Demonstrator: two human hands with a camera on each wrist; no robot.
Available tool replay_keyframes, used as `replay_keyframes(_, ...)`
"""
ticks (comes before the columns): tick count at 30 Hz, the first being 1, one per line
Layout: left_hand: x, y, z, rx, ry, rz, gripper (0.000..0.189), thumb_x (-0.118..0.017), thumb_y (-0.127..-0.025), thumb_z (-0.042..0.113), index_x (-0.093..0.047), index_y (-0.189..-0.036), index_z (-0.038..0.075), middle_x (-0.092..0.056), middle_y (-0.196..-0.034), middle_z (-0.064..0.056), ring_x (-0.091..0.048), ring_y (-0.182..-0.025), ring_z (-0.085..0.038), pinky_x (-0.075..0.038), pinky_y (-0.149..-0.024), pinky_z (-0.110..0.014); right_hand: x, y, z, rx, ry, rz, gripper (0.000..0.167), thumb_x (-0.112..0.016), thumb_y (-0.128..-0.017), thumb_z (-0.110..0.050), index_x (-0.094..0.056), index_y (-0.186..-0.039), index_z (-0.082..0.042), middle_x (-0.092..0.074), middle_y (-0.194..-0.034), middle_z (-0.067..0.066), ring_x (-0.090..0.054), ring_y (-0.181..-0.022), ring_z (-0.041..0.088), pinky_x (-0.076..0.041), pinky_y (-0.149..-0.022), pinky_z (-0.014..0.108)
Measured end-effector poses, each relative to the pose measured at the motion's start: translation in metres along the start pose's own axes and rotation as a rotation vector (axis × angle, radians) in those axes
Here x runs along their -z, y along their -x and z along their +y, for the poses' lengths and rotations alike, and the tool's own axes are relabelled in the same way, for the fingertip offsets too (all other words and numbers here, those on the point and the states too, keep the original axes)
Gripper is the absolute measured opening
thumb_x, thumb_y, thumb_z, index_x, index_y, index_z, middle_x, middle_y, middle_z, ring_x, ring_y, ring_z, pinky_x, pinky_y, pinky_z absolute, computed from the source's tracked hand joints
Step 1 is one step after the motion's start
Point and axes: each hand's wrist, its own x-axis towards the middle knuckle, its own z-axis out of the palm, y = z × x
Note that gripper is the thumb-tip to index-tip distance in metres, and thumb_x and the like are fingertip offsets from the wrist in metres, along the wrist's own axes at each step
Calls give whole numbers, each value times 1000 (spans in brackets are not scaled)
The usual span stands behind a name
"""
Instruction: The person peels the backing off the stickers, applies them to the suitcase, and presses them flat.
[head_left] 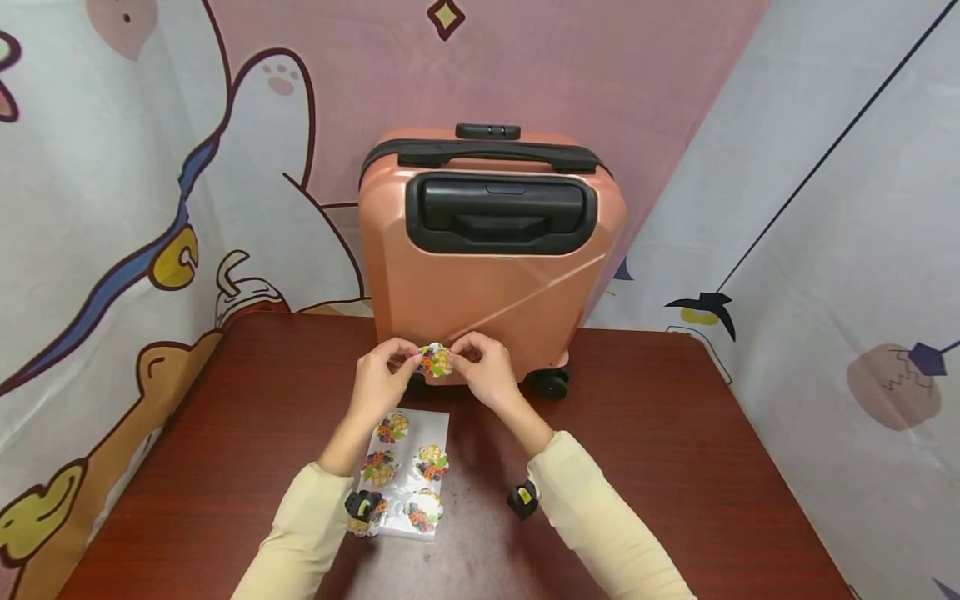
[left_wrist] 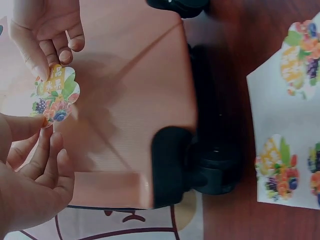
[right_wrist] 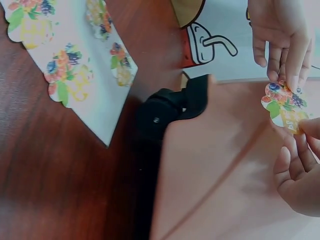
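A scallop-edged fruit sticker (head_left: 434,360) is stretched between both hands, in front of the lower part of an orange-pink suitcase (head_left: 480,292). My left hand (head_left: 380,379) pinches its left edge between thumb and fingers. The right hand (head_left: 488,372) pinches the opposite edge the same way. In the left wrist view the sticker (left_wrist: 56,95) shows yellow lettering, grapes and other fruit. A white sticker sheet (head_left: 408,446) with several like stickers lies on the table below the left hand; the left wrist camera (head_left: 363,505) covers part of it in the head view.
The suitcase stands upright at the back of the dark red wooden table (head_left: 645,467), with a black handle recess (head_left: 502,212) and black wheels (head_left: 551,383). Behind it hangs a cartoon-printed cloth (head_left: 300,208) that also runs along both sides.
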Motion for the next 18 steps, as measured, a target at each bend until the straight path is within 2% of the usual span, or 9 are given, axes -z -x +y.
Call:
replay_keyframes(7, 4, -10, 9, -60, -12, 31, 4, -65, -83, 4, -64, -84, 1, -62, -78, -9, -58, -71, -21, -48, -65, -36, 4, -7, -10, -3, -21, 35, 6, -68, -77, -3, -63, -78, 0, -61, -71, 7, -53, -63, 13, -44, -59, 23)
replay_keyframes(18, 9, -23, 22, -104, 0, 76, 3, -65, -82, 3, -64, -84, 0, -61, -78, -9, -57, -68, -19, -46, -63, -30, 10, -16, -25, 25, -28, 64, 8, -67, -80, -5, -63, -80, 1, -62, -74, 10, -53, -64, 13, -44, -59, 23)
